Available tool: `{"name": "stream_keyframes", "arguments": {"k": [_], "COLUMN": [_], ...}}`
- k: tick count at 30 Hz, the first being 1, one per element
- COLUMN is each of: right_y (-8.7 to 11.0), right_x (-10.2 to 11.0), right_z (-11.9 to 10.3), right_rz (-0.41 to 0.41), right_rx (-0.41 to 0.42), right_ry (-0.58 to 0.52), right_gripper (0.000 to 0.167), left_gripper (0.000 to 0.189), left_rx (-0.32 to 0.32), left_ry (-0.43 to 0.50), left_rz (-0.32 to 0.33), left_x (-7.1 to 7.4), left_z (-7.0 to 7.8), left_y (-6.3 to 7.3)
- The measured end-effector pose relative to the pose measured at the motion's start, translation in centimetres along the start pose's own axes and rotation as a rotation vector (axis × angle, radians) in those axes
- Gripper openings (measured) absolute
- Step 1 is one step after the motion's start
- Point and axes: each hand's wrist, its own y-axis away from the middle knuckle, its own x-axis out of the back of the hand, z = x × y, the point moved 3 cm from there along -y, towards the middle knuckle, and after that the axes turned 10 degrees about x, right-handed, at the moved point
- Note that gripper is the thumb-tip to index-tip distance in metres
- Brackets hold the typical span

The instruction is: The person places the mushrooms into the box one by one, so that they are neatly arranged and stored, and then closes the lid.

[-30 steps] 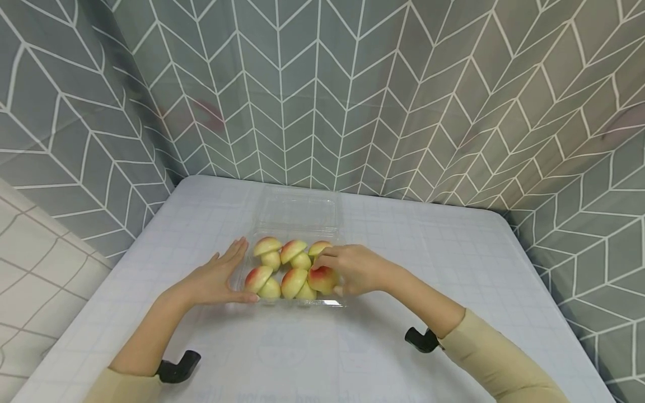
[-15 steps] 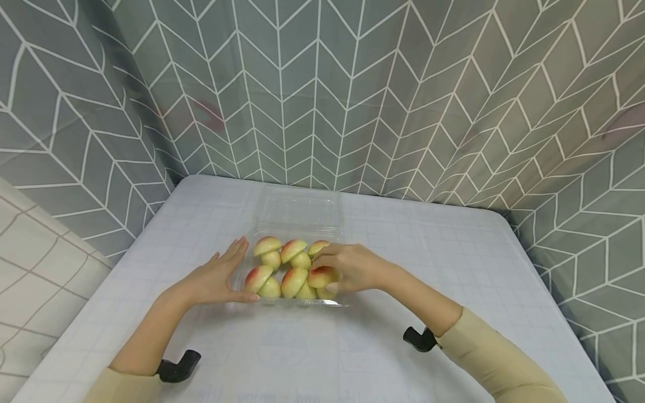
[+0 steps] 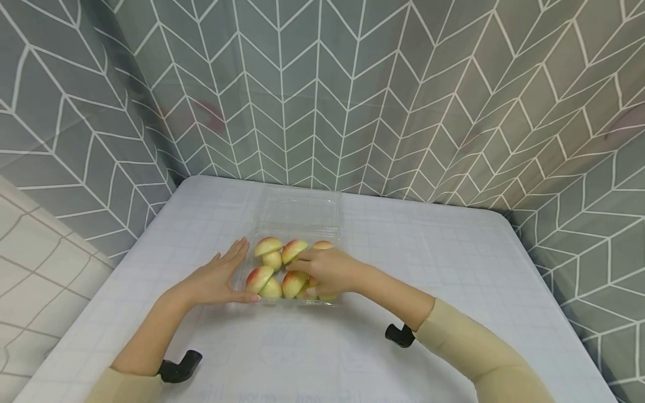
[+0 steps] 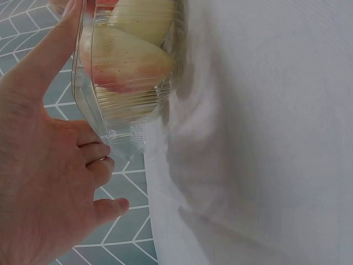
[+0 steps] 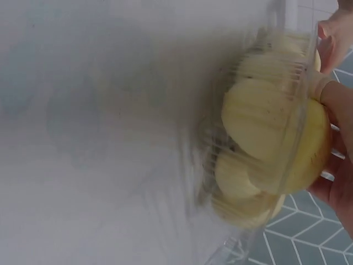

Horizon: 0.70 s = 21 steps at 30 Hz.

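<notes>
A clear plastic clamshell box (image 3: 297, 302) lies with its lid (image 3: 298, 208) folded back. Red-and-yellow fruit pieces that look like peach halves lie in two rows inside, several leaning cut-side on others. My left hand (image 3: 214, 277) rests against the box's left side, fingers stretched along it and thumb at the front corner. Over the front row, my right hand (image 3: 330, 271) has its thumb and curled fingers round a peach half (image 5: 309, 149); part of the right-hand fruit is hidden beneath it. In the left wrist view, peach pieces (image 4: 127, 61) show through the ribbed wall.
A white patterned cloth covers the table (image 3: 428, 252). Behind it hangs a grey curtain (image 3: 322, 101) with white chevron lines. Black angled pieces (image 3: 180, 366) sit at both wrists.
My right hand has shifted left from the front right fruit to the middle of the front row. My left hand has stayed at the box's side.
</notes>
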Motion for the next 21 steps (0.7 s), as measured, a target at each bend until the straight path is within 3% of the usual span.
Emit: {"name": "stream_keyframes", "arguments": {"k": [7, 11, 15, 21], "right_y": [-1.1, -1.3, -1.2, 0.5], "right_x": [-0.3, -0.4, -0.4, 1.2], "right_z": [-0.6, -0.8, -0.5, 0.5], "right_rz": [0.002, 0.040, 0.064, 0.053], "right_rx": [-0.025, -0.056, -0.083, -0.136], "right_ry": [0.211, 0.270, 0.219, -0.036], "right_gripper": [0.037, 0.034, 0.042, 0.054], "left_gripper": [0.125, 0.125, 0.126, 0.126], "left_rx": [-0.001, -0.003, -0.003, -0.007], "left_ry": [0.003, -0.002, -0.004, -0.002], "left_rz": [-0.001, 0.003, 0.001, 0.004], "left_x": [-0.1, 0.0, 0.0, 0.0], "left_z": [0.0, 0.0, 0.0, -0.2], "left_y": [0.0, -0.1, -0.1, -0.1]}}
